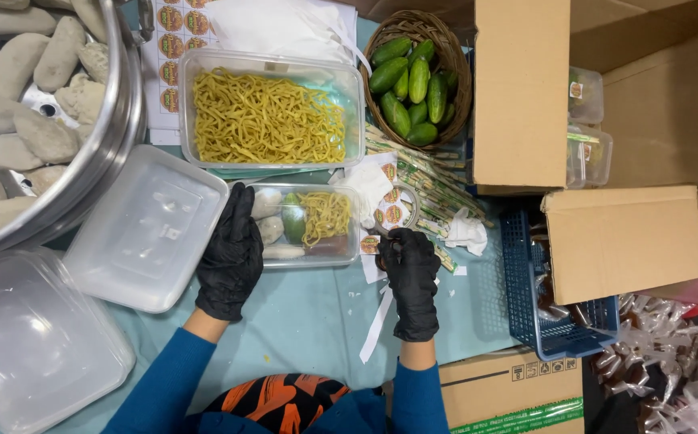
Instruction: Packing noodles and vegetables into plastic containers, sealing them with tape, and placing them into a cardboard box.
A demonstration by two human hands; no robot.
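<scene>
While both black-gloved hands worked at the teal table (309, 313), the left hand (231, 255) lay flat with fingers spread against the near left end of a small clear food box (307, 225), gripping nothing. That box sat just in front of the person and held pale dumpling pieces, one green cucumber chunk and a tuft of yellow noodles. The right hand (410, 273) was curled at the box's right corner, fingertips pinched on a round orange sticker (371, 243) at the end of a white backing strip (383, 315). Behind stood one large clear tub of yellow noodles (269, 116) and one wicker basket (453, 60) with roughly ten cucumbers. A sheet of round orange stickers (174, 48) lay beyond the tub. Two clear lids (144, 229) rested at left beside a steel pot (112, 128) of grey dumplings. Brown cardboard boxes (622, 241) and one blue plastic crate (526, 265) filled the right side.
</scene>
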